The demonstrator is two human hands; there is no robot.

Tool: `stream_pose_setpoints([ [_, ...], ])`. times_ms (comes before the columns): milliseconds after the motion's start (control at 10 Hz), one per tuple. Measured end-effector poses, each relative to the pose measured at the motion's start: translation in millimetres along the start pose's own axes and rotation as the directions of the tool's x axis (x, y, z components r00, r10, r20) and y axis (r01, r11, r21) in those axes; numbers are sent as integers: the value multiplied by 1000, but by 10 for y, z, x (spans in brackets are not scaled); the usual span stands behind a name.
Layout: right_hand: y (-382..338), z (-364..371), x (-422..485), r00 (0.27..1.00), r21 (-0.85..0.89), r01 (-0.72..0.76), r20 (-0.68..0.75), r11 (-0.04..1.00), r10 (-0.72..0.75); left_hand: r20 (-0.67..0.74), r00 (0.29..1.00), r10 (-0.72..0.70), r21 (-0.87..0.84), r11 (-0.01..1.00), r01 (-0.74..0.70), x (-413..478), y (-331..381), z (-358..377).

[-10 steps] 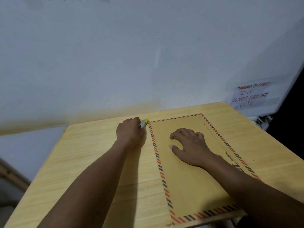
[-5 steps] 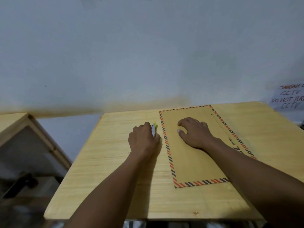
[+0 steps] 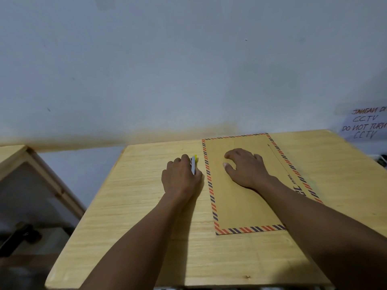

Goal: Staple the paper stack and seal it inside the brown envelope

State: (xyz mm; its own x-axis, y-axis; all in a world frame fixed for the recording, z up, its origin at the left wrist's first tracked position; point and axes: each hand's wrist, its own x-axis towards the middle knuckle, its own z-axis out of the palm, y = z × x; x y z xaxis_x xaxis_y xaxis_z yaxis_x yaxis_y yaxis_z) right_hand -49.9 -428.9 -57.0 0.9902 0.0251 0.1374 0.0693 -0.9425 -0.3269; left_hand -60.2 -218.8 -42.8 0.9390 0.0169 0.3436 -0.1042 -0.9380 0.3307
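Brown envelope (image 3: 240, 195) with a striped border lies flat on the wooden counter (image 3: 136, 237). The right hand (image 3: 244, 168) rests on it, fingers spread. Just beside its left edge, the left hand (image 3: 181, 176) is closed around a small white-and-yellow object (image 3: 194, 164).

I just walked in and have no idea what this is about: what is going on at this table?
A person is working at a wooden table with bare hands. The right hand lies flat on a brown envelope with a red and blue striped border, pressing it down. The left hand rests on the table just beside the envelope's left edge, closed around a small white and yellow object; what it is cannot be told. No loose paper stack is in sight.
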Motion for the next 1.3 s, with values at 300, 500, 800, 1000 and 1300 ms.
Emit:
stream_pose_setpoints([
  [300, -17, -56, -72, 1000, -64, -30, -1, 997, 30, -3, 1000, 4, -45, 999, -4, -36, -35, -26],
  [500, 23, -73, -183, 996, -88, -92, 5, 992, 93, -46, 999, 7, -45, 999, -9, -107, -53, -5],
  [800, 41, -103, -167, 995, -95, -96, 4, 991, 97, -56, 998, 17, -62, 998, -20, -133, -11, -5],
  [1000, 51, -108, -169, 995, -100, -92, 20, 991, 94, -45, 998, 42, -54, 998, -45, -126, 38, 16],
  [1300, -32, -333, -96, 996, -35, -41, 75, 999, 43, 14, 997, 81, -12, 997, -81, 39, 54, -252],
])
